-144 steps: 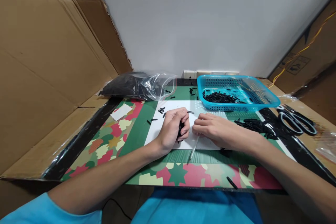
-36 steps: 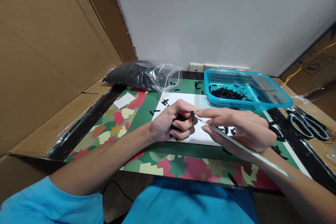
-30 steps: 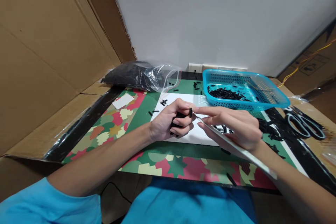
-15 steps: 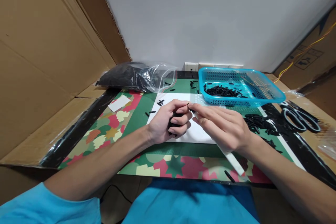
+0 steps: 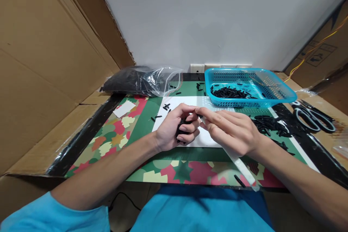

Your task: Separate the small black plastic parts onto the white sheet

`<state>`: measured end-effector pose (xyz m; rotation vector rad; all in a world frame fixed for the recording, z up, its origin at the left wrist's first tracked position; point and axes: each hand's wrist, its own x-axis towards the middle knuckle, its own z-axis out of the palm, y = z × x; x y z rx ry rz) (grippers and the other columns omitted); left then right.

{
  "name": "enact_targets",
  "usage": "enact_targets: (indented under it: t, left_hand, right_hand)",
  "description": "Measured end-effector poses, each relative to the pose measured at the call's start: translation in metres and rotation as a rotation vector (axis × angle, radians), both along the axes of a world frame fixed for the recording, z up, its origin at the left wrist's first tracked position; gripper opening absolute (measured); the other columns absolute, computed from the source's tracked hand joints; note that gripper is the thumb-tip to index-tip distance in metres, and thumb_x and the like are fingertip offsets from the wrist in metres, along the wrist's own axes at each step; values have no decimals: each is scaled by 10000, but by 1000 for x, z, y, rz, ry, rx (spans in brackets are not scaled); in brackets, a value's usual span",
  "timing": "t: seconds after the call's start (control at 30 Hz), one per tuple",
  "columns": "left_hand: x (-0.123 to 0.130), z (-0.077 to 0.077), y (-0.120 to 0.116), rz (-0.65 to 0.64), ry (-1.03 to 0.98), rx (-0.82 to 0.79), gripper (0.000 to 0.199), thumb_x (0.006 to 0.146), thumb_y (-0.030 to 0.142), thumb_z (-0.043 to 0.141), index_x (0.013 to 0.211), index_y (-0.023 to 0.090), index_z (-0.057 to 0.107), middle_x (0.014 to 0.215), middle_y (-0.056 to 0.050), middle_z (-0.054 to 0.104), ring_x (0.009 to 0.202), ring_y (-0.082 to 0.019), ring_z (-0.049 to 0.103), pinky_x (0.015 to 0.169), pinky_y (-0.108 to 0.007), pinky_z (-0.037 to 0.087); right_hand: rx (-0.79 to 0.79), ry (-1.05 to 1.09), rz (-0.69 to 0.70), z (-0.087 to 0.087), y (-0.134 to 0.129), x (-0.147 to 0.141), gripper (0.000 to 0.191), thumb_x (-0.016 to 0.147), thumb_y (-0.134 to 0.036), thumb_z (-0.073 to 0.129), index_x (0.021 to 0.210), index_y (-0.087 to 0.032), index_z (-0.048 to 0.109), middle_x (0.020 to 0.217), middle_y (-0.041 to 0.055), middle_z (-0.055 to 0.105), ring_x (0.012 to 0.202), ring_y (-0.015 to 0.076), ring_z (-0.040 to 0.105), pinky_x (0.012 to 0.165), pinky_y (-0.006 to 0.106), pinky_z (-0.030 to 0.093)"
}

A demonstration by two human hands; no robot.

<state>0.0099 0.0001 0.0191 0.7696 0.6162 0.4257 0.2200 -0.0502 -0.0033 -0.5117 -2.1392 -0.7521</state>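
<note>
The left hand (image 5: 174,130) is curling closed around black pieces (image 5: 181,129) over the white sheet (image 5: 202,138). The right hand (image 5: 232,132) is pinching a pale strip (image 5: 240,166), its tip touching the left fingertips (image 5: 193,108).

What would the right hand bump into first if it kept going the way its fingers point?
Probably the left hand: the right hand points left at it, fingertips nearly meeting over the white sheet. Depth is hard to judge.
</note>
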Motion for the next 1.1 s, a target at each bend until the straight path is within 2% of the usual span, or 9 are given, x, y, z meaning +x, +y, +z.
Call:
enact_targets:
  t: [0.13, 0.27, 0.4, 0.5, 0.63, 0.73, 0.83, 0.97, 1.1]
  left_hand:
    - [0, -2, -2, -29, -1, 6, 394, 901, 382, 618, 619, 222, 394, 459, 96, 276, 337, -56, 181, 294, -125, 222]
    - [1, -4, -4, -56, -24, 58, 381, 910, 390, 614, 630, 223, 416, 463, 97, 286, 337, -66, 209, 309, -142, 236]
    - [1, -2, -6, -17, -41, 166, 375, 926, 362, 589, 628, 224, 407, 462, 91, 302, 332, -68, 231, 328, -151, 239]
    - [2, -2, -7, 10, -61, 245, 394, 923, 372, 614, 620, 223, 412, 456, 94, 306, 329, -65, 238, 321, -147, 209]
    - [3, -4, -7, 48, -70, 323, 416, 909, 382, 661, 610, 218, 423, 447, 94, 316, 337, -57, 259, 325, -138, 201]
    - [4, -5, -8, 58, -67, 358, 406, 911, 350, 677, 610, 209, 444, 443, 92, 329, 354, -52, 270, 333, -129, 229]
    - [4, -6, -8, 63, -72, 384, 405, 911, 355, 706, 617, 199, 475, 442, 88, 353, 360, -50, 286, 334, -128, 248]
    - [5, -7, -8, 92, -52, 405, 413, 898, 361, 750, 622, 191, 495, 449, 87, 370, 363, -46, 313, 338, -123, 259]
    - [5, -8, -5, 141, -29, 398, 379, 926, 356, 702, 640, 186, 519, 462, 87, 371, 361, -44, 308, 339, -124, 251]
  right_hand:
    - [31, -6, -37, 1, 0, 1, 248, 1048, -85, 581, 829, -191, 630, 1219, 233, 835, 763, 202, 787, 676, 329, 632]
    - [17, 89, -16, 1, 2, 2, 180, 1032, -50, 611, 894, -158, 650, 1190, 264, 837, 774, 224, 816, 690, 331, 644]
    - [-77, 194, -92, 1, 6, 7, 130, 1033, -64, 669, 949, -163, 669, 1198, 189, 856, 859, 217, 842, 741, 298, 639]
    - [-116, 116, -169, -1, 10, 12, 164, 1069, -78, 615, 968, -183, 691, 1213, 113, 864, 927, 200, 845, 746, 278, 615]
    - [-174, -124, -203, -6, 14, 15, 240, 1087, -57, 531, 972, -168, 710, 1282, 113, 834, 1046, 225, 795, 734, 309, 574]
    - [-262, -274, -207, -11, 15, 13, 231, 1091, -71, 532, 971, -165, 705, 1211, 110, 826, 1004, 228, 739, 712, 333, 531]
    - [-327, -355, -194, -14, 16, 10, 177, 1073, -98, 599, 946, -174, 696, 1039, 88, 800, 913, 232, 686, 689, 348, 484]
    - [-369, -377, -177, -15, 18, 11, 173, 1068, -91, 603, 947, -178, 690, 937, 75, 755, 899, 241, 650, 713, 350, 456]
    - [-443, -236, -132, -15, 19, 9, 208, 1086, -76, 511, 1001, -167, 678, 881, 70, 752, 845, 228, 653, 715, 336, 448]
